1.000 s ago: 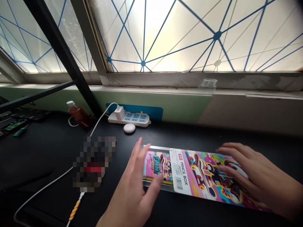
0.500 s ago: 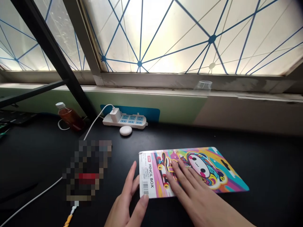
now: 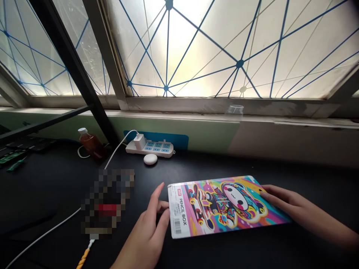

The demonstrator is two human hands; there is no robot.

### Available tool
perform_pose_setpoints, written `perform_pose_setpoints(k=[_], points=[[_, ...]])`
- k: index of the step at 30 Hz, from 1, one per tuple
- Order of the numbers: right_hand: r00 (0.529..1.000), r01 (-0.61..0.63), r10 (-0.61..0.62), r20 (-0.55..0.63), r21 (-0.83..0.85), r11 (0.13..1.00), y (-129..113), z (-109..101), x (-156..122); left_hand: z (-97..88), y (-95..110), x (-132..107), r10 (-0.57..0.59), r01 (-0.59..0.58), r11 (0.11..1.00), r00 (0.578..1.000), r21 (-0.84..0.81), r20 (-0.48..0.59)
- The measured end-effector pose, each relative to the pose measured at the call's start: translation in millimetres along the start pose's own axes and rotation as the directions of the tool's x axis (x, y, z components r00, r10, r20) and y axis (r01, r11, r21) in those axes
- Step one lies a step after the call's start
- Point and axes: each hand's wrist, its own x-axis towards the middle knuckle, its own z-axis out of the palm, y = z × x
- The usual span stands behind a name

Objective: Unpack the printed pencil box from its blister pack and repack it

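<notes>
A flat, colourful pencil box package (image 3: 218, 209) lies on the black desk. It is printed with a cartoon figure on a skateboard, and its white left strip reads PENCIL BOX. My right hand (image 3: 288, 203) grips the package's right end, thumb on the printed face and the other fingers partly hidden at the far edge. Beside the left edge is my left hand (image 3: 148, 228), its fingers apart and thumb close to the white strip. Whether that thumb touches the edge I cannot tell.
At the back stand a white power strip (image 3: 165, 149) with a plugged-in charger (image 3: 139, 142), a white rounded case (image 3: 150, 159) and a bottle of reddish drink (image 3: 92, 144). A blurred-out object (image 3: 108, 209) with a cable lies left. A clear cup (image 3: 235, 112) sits on the windowsill.
My right hand has slid from the middle of the package to its right end, uncovering the cartoon figure. The left hand stays by the left edge. The camera view has shifted slightly.
</notes>
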Motion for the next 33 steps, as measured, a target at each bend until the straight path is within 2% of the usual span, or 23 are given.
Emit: perform_pose_setpoints(k=[1, 3, 6, 9, 13, 17, 21, 23, 25, 28, 30, 32, 33], points=[[0.995, -0.068, 0.059, 0.081, 0.124, 0.990, -0.7, 1.0, -3.0, -2.8, 5.5, 9.0, -0.036, 0.036, 0.999, 0.999, 0.002, 0.021], [0.962, -0.232, 0.164, 0.220, 0.331, 0.915, -2.1, 3.4, -6.1, -5.0, 13.3, 27.2, -0.080, 0.082, 0.996, 0.996, -0.035, 0.039], [0.940, -0.303, 0.184, 0.288, 0.452, 0.839, -0.5, 3.4, -6.2, 0.2, 15.1, 47.0, -0.128, 0.138, 0.979, 0.989, -0.149, 0.080], [0.951, -0.274, 0.160, 0.264, 0.483, 0.831, 1.0, 0.1, -6.7, 10.0, 10.7, 51.8, -0.117, 0.129, 0.970, 0.991, -0.205, 0.067], [0.971, -0.222, 0.144, 0.190, 0.507, 0.833, -6.2, 0.2, -10.1, 17.2, 9.3, 43.9, -0.065, 0.051, 0.943, 0.997, -0.328, -0.032], [0.989, -0.137, 0.091, 0.113, 0.513, 0.847, -16.8, 5.6, -16.0, 12.3, 13.4, 31.3, 0.056, -0.108, 0.962, 0.977, -0.252, -0.205], [1.000, -0.027, 0.030, -0.002, 0.389, 0.921, -22.1, 7.1, -21.2, -3.7, 15.5, 19.6, 0.232, -0.262, 0.963, 0.924, -0.061, -0.303], [0.998, 0.059, -0.054, -0.029, 0.240, 0.969, -22.8, 5.8, -23.0, -14.6, 15.1, 15.6, 0.347, -0.346, 0.936, 0.888, 0.058, -0.302], [0.990, 0.143, -0.143, -0.002, 0.080, 0.987, -22.7, 3.5, -25.1, -25.5, 13.4, 12.1, 0.468, -0.434, 0.883, 0.840, 0.179, -0.274], [0.967, 0.252, -0.248, 0.048, -0.097, 0.963, -22.9, -0.7, -30.5, -37.9, 7.5, 4.7, 0.613, -0.541, 0.777, 0.766, 0.322, -0.194], [0.946, 0.324, -0.315, 0.077, -0.181, 0.929, -24.6, -3.1, -35.9, -42.0, 0.6, -2.6, 0.664, -0.571, 0.724, 0.729, 0.388, -0.167], [0.921, 0.390, -0.373, 0.113, -0.247, 0.887, -28.2, -3.9, -41.6, -43.2, -8.9, -10.6, 0.678, -0.558, 0.702, 0.714, 0.442, -0.177], [0.909, 0.416, -0.394, 0.132, -0.279, 0.866, -30.6, -3.2, -44.2, -43.1, -14.5, -14.1, 0.668, -0.536, 0.705, 0.721, 0.464, -0.183]])
